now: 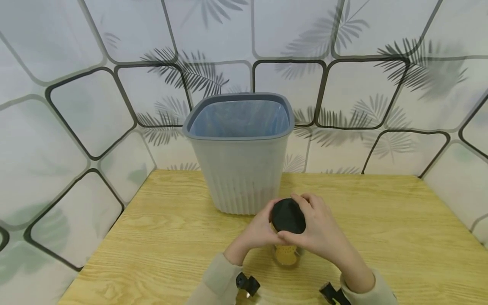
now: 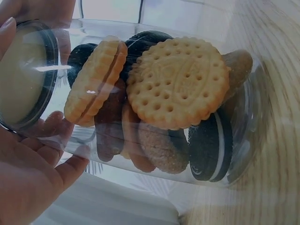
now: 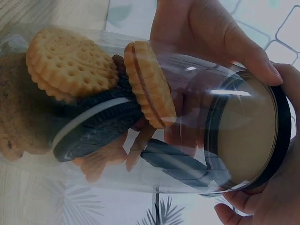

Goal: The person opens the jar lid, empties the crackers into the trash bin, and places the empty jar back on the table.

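Jar: I have it in front of me, clear-walled, at the tabletop on the near side of the bin, full of biscuits; I can't tell whether its base touches the wood.
Lid: black on top, pale on its underside, at the jar's mouth between the two hands.
Left hand: I see its fingers curled round the jar's upper part, just below the lid, the thumb at the lid's rim.
Right hand: fingers and thumb bent round the lid, gripping it from the other side.
Biscuits: a round golden one lies flat against the wall facing my left wrist camera; near it are a golden sandwich with brown filling and a dark one with white cream.
Sleeves: pale, ending at the wrists, small black mounts beside them.
Bin: whitish ribbed sides, grey-blue rim, standing beyond the hands.
Table: yellowish wood grain.
Backdrop: pale, with dark rounded outlines and grey leaves.
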The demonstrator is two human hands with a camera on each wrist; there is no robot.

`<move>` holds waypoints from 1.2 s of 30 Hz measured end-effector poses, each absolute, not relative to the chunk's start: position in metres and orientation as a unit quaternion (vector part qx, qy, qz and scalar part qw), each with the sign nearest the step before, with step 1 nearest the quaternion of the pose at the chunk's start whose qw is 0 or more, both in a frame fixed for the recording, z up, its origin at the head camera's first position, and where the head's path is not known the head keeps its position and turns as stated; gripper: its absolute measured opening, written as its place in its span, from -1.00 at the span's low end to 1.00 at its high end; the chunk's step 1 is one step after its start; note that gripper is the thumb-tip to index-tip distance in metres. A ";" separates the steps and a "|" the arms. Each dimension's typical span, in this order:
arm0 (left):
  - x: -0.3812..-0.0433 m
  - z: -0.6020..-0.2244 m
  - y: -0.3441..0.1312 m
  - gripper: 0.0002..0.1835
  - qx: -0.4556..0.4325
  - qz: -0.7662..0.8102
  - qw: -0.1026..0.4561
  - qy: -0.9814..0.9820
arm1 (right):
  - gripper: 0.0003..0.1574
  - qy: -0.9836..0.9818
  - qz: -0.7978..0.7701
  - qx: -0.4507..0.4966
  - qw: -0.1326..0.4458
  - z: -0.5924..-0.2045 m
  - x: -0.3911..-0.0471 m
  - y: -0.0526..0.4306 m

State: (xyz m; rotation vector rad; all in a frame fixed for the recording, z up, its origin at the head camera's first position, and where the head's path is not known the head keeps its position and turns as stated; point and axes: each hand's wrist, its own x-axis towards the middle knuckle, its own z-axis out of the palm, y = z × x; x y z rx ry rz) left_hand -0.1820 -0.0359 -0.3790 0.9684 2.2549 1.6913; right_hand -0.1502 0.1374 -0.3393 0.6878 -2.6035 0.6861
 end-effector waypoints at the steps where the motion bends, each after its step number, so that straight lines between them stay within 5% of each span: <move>1: -0.182 -0.379 -0.036 -0.14 0.325 0.570 0.085 0.750 | 0.07 -0.921 0.244 0.244 0.180 -0.339 -0.150 0.137; 12: -0.187 -0.380 -0.042 -0.15 0.356 0.593 0.127 0.711 | 0.01 -0.913 0.260 0.265 0.170 -0.338 -0.149 0.138; 36: -0.192 -0.383 -0.045 -0.14 0.394 0.594 0.129 0.690 | -0.04 -0.898 0.285 0.302 0.149 -0.337 -0.150 0.141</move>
